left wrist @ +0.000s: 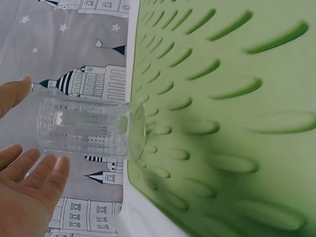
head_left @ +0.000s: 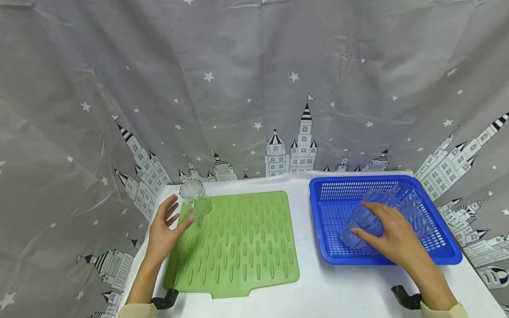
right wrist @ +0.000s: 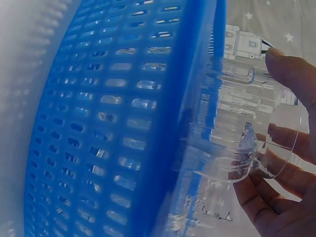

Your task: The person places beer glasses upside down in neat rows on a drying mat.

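Left hand [head_left: 165, 227] spread, just beside a glass [left wrist: 84, 126] on the far left of a mat [head_left: 246, 247]. Right hand [head_left: 391, 234] curves about another glass [head_left: 359, 218] in the basket [head_left: 358, 180] at right; gripping or not, I cannot tell. Best lifted straight up, clear of its neighbours. One mat, one basket; one glass on the mat, the basket's overlapping too much to count.

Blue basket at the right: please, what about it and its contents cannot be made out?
Head view: part of the glassware, hidden by the right grip.
Head view: how many pieces; their clear outlines overlap.
Right wrist view: floor of the basket, hidden by its perforated side.
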Action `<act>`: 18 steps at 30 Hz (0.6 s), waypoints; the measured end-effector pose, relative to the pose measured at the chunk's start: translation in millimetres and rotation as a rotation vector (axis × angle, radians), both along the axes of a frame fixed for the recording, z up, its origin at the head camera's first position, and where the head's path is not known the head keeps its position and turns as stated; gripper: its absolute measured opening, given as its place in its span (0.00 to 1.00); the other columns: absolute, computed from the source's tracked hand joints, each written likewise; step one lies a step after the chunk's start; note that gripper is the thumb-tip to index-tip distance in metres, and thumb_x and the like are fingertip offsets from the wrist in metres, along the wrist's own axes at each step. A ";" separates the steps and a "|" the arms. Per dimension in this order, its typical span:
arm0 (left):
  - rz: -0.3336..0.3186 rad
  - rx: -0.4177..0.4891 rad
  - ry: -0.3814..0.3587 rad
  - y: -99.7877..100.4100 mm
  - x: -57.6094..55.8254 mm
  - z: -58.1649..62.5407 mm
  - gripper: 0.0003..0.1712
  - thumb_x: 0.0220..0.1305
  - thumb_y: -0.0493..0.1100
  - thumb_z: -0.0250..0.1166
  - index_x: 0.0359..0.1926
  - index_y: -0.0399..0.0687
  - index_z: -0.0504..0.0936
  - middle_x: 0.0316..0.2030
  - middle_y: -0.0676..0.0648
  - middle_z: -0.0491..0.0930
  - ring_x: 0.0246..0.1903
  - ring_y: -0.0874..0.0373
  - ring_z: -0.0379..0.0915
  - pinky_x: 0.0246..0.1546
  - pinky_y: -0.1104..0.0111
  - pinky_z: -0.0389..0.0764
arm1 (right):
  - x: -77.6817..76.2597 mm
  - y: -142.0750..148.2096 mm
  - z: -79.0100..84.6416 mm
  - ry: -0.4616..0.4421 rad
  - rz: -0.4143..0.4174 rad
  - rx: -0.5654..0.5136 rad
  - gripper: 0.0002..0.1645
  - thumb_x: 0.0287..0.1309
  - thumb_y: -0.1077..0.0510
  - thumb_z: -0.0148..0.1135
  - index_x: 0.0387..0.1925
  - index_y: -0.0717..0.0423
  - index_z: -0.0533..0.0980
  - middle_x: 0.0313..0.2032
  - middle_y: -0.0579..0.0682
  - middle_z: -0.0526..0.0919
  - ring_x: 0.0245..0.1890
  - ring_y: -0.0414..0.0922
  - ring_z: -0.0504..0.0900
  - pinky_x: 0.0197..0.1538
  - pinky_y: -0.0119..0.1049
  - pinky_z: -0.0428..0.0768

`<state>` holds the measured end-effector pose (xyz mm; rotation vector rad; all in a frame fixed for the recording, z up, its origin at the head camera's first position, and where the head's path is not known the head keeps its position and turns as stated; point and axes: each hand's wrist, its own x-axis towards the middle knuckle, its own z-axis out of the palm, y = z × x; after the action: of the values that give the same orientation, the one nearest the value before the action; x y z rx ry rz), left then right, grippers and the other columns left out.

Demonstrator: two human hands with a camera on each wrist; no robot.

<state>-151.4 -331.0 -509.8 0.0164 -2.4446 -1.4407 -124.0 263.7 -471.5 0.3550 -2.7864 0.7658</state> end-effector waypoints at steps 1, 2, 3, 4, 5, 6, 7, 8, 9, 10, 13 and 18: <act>-0.004 -0.001 0.000 0.9 2.2 -0.9 0.53 0.63 0.36 0.79 0.83 0.52 0.62 0.81 0.42 0.65 0.79 0.39 0.65 0.66 0.90 0.71 | 0.0 -0.5 0.3 0.007 0.002 -0.002 0.49 0.54 0.41 0.84 0.71 0.56 0.75 0.66 0.68 0.81 0.67 0.73 0.74 0.67 0.79 0.70; -0.006 -0.005 0.001 1.9 4.4 -1.9 0.53 0.63 0.36 0.79 0.83 0.51 0.61 0.81 0.41 0.65 0.79 0.38 0.64 0.65 0.90 0.70 | -0.3 -1.0 0.7 0.016 0.005 -0.001 0.49 0.54 0.41 0.84 0.71 0.56 0.75 0.66 0.67 0.81 0.67 0.73 0.75 0.67 0.79 0.70; -0.010 -0.006 -0.002 3.4 6.6 -3.0 0.53 0.63 0.36 0.79 0.83 0.50 0.61 0.81 0.41 0.65 0.79 0.37 0.64 0.65 0.91 0.70 | -0.5 -1.6 1.2 0.025 0.007 -0.001 0.49 0.53 0.41 0.84 0.71 0.55 0.76 0.66 0.67 0.82 0.67 0.72 0.75 0.66 0.78 0.71; -0.015 -0.008 -0.004 5.0 9.0 -4.1 0.53 0.64 0.36 0.79 0.83 0.49 0.61 0.81 0.40 0.64 0.79 0.37 0.64 0.65 0.92 0.69 | -1.0 -2.4 1.9 0.034 0.010 0.000 0.49 0.53 0.42 0.85 0.71 0.55 0.76 0.66 0.67 0.82 0.67 0.72 0.75 0.66 0.78 0.72; -0.018 -0.007 -0.006 6.9 11.2 -5.4 0.52 0.64 0.36 0.78 0.83 0.49 0.61 0.82 0.41 0.64 0.79 0.37 0.64 0.65 0.91 0.69 | -1.4 -3.2 3.0 0.042 0.012 0.000 0.48 0.53 0.42 0.85 0.71 0.55 0.76 0.66 0.66 0.82 0.67 0.71 0.76 0.66 0.77 0.72; -0.023 0.000 -0.008 9.1 13.3 -6.9 0.52 0.64 0.36 0.78 0.83 0.49 0.61 0.82 0.41 0.64 0.80 0.37 0.63 0.65 0.91 0.70 | -1.8 -4.2 3.9 0.047 0.013 -0.001 0.48 0.53 0.42 0.85 0.71 0.55 0.76 0.66 0.66 0.82 0.67 0.71 0.76 0.66 0.77 0.73; -0.030 0.007 -0.007 11.5 15.0 -8.8 0.52 0.65 0.36 0.78 0.83 0.49 0.61 0.82 0.41 0.64 0.80 0.37 0.63 0.66 0.90 0.70 | -2.3 -5.2 4.9 0.054 0.014 0.000 0.48 0.53 0.42 0.85 0.71 0.54 0.76 0.66 0.66 0.82 0.67 0.70 0.76 0.65 0.76 0.74; -0.040 0.002 -0.012 14.1 16.7 -11.1 0.52 0.65 0.37 0.78 0.84 0.49 0.60 0.82 0.41 0.64 0.80 0.37 0.63 0.66 0.90 0.70 | -2.8 -6.2 6.1 0.063 0.013 0.001 0.49 0.52 0.42 0.85 0.72 0.54 0.76 0.66 0.66 0.82 0.66 0.70 0.76 0.64 0.76 0.74; -0.050 0.005 -0.013 16.8 18.3 -13.8 0.52 0.65 0.37 0.78 0.84 0.49 0.60 0.82 0.41 0.63 0.80 0.37 0.62 0.67 0.88 0.71 | -3.2 -7.3 7.1 0.069 0.012 0.000 0.49 0.52 0.42 0.85 0.72 0.53 0.76 0.66 0.65 0.82 0.66 0.69 0.76 0.64 0.75 0.75; -0.055 0.005 -0.018 19.4 20.0 -16.6 0.52 0.66 0.37 0.77 0.84 0.50 0.59 0.82 0.41 0.63 0.80 0.37 0.62 0.67 0.88 0.71 | -3.7 -8.6 8.0 0.075 0.012 0.001 0.49 0.52 0.42 0.85 0.72 0.53 0.76 0.66 0.65 0.82 0.66 0.69 0.77 0.63 0.75 0.76; -0.055 0.022 -0.030 26.5 24.4 -25.6 0.52 0.66 0.37 0.78 0.84 0.50 0.60 0.82 0.42 0.63 0.80 0.38 0.63 0.68 0.86 0.72 | -5.1 -12.6 10.1 0.099 0.013 -0.003 0.50 0.50 0.43 0.86 0.72 0.52 0.76 0.66 0.65 0.82 0.66 0.68 0.77 0.63 0.75 0.77; -0.029 0.063 -0.036 32.0 28.8 -33.5 0.53 0.64 0.37 0.78 0.84 0.52 0.61 0.82 0.46 0.63 0.80 0.42 0.64 0.69 0.84 0.73 | -6.2 -17.1 13.2 0.138 0.024 -0.010 0.50 0.47 0.46 0.88 0.71 0.52 0.77 0.66 0.66 0.82 0.65 0.68 0.78 0.63 0.75 0.77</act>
<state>-122.6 -299.0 -543.3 0.0213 -2.4367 -1.5425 -130.2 246.6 -458.3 0.4240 -2.6534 0.7308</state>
